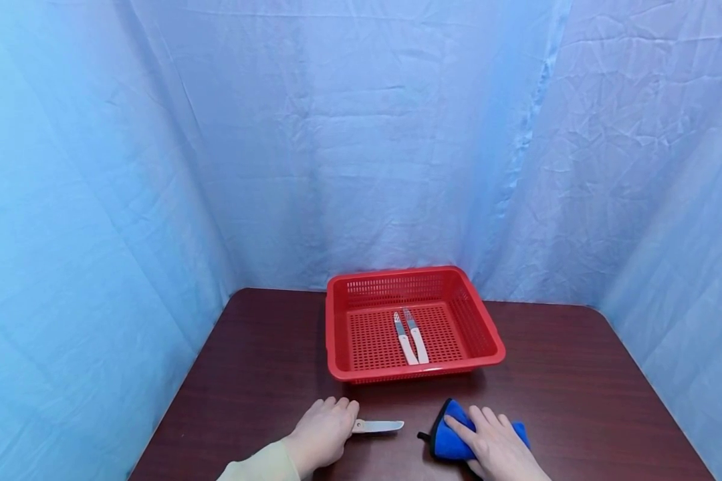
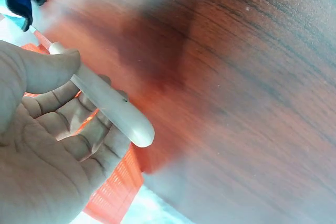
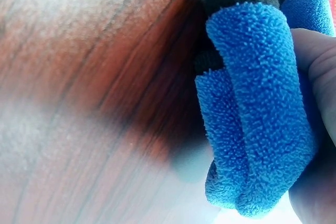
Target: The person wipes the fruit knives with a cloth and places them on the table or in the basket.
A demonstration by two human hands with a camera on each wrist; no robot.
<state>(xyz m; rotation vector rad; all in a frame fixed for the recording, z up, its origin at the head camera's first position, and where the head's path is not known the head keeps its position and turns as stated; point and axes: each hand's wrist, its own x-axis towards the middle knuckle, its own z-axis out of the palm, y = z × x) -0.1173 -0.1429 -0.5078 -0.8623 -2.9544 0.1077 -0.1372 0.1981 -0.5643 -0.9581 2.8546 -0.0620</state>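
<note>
My left hand [image 1: 326, 431] holds a knife [image 1: 379, 426] by its pale handle, just in front of the basket. The blade points right, toward the cloth. In the left wrist view the thumb presses the knife handle [image 2: 113, 103] against the curled fingers, with its rounded end sticking out. At the right, my right hand [image 1: 498, 444] grips a folded blue cloth [image 1: 451, 437] with black edging and a small black loop. The right wrist view shows the fuzzy cloth [image 3: 262, 93] bunched in thick folds beside the thumb. A gap of tabletop separates the blade tip from the cloth.
A red plastic basket [image 1: 337, 334] with perforated walls stands behind both hands. Inside it lie two knives with pale handles, a left knife [image 1: 406, 347] and a right knife [image 1: 420, 344], side by side. The dark wood table [image 1: 265, 361] is enclosed by blue curtains [image 1: 361, 133].
</note>
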